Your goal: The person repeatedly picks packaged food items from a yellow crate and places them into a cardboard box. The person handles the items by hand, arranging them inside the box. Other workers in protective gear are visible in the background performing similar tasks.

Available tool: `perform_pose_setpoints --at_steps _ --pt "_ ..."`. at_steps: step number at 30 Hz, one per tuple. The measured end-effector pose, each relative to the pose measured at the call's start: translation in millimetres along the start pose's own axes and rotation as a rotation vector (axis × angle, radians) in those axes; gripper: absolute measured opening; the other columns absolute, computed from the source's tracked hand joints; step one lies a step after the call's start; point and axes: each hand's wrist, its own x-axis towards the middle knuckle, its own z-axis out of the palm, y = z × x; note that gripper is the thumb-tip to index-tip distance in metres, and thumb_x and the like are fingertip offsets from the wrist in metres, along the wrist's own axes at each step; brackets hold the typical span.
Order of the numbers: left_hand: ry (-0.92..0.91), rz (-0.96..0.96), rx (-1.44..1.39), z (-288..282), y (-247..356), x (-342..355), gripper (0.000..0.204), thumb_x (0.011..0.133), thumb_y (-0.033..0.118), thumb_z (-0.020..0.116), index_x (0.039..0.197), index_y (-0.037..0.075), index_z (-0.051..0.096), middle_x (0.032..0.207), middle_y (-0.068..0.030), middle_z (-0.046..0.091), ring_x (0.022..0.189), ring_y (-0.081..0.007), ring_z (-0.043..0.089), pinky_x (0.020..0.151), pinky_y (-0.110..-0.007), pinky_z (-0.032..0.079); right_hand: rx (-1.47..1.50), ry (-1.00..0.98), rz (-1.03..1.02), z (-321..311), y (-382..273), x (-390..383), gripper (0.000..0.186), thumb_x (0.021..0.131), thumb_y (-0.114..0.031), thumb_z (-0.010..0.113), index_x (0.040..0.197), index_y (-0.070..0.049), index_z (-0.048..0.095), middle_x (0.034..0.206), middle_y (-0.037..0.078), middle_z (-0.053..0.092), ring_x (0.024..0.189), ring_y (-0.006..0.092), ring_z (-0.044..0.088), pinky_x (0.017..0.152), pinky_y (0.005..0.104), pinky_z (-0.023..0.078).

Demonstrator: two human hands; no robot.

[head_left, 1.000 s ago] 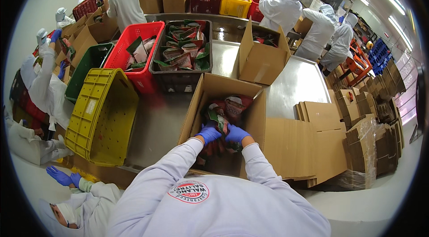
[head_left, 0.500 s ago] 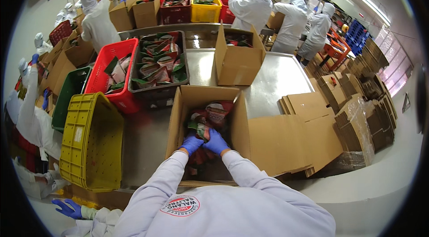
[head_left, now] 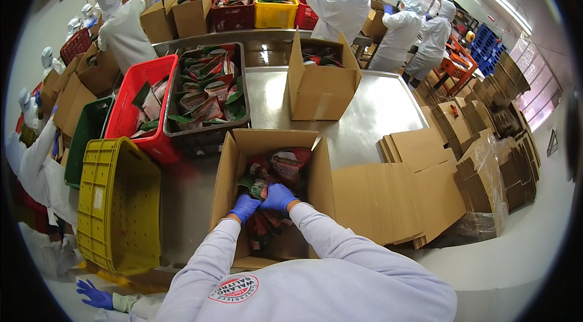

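Both of my blue-gloved hands reach into an upright cardboard box (head_left: 276, 138) on the metal table. My left hand (head_left: 245, 206) and my right hand (head_left: 279, 197) are closed on a red and green plastic pouch (head_left: 257, 188), one at each side of its lower end. Fingertips are partly hidden behind the pouch. Another red pouch (head_left: 289, 165) lies beyond it by the far wall of the box. More red pouches (head_left: 262, 228) lie below my wrists, deep in shadow.
A black crate (head_left: 206, 91) and a red crate (head_left: 143, 94) hold pouches at the left. An empty yellow crate (head_left: 118, 200) lies tipped nearer me. A second carton (head_left: 322, 88) stands ahead; flat cardboard (head_left: 379, 200) is stacked right. A co-worker's gloved hand (head_left: 94, 294) shows lower left.
My view has shifted, so the box and my hands sit lower and further left. Both hands keep the pouch, which has tilted slightly. A co-worker at the back right has raised a hand.
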Motion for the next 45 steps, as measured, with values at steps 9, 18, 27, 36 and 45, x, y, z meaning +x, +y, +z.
perform_pose_setpoints --at_steps 9,18,27,36,45 --pt "-0.07 0.087 0.033 -7 -11 2 0.052 0.071 0.028 0.066 0.115 0.004 0.053 0.114 -0.0176 0.056 0.105 -0.0308 0.054 0.087 -0.035 0.043 -0.09 -0.093 -0.029 -11 3 3 0.055 0.059 -0.047 0.066 0.082 0.003 0.064 0.083 0.024 0.062 0.078 0.037 0.061 0.074 0.04 0.049" --pt "0.076 0.056 0.3 0 49 -13 0.054 0.075 0.043 0.061 0.112 0.004 0.056 0.115 -0.0184 0.057 0.109 -0.0332 0.053 0.088 -0.038 0.043 -0.053 -0.088 -0.099 -12 14 0 0.074 0.062 -0.05 0.07 0.116 -0.002 0.053 0.115 0.025 0.053 0.104 0.036 0.053 0.088 0.0397 0.043" --pt "0.333 -0.135 0.564 -14 43 -17 0.031 0.079 0.021 0.054 0.097 -0.003 0.062 0.101 -0.027 0.059 0.097 -0.0407 0.057 0.083 -0.046 0.047 0.258 0.28 -0.263 -57 0 -102 0.051 0.075 -0.036 0.066 0.109 0.001 0.058 0.106 0.02 0.06 0.1 0.0327 0.056 0.086 0.0369 0.044" --pt "0.258 -0.205 0.832 -15 33 -6 0.024 0.081 0.019 0.051 0.089 0.002 0.067 0.099 -0.0244 0.06 0.094 -0.0395 0.058 0.081 -0.044 0.048 0.337 0.397 -0.192 -50 18 -129 0.032 0.077 -0.027 0.062 0.096 -0.002 0.063 0.096 0.016 0.062 0.093 0.0334 0.057 0.082 0.0384 0.045" --pt "-0.073 0.198 0.711 35 91 -77 0.031 0.084 0.03 0.053 0.092 0.002 0.063 0.09 -0.0225 0.061 0.087 -0.0403 0.058 0.075 -0.044 0.046 0.322 0.394 -0.212 -47 39 -120 0.049 0.072 -0.043 0.066 0.091 0.001 0.06 0.091 0.021 0.061 0.092 0.0373 0.056 0.08 0.0393 0.046"
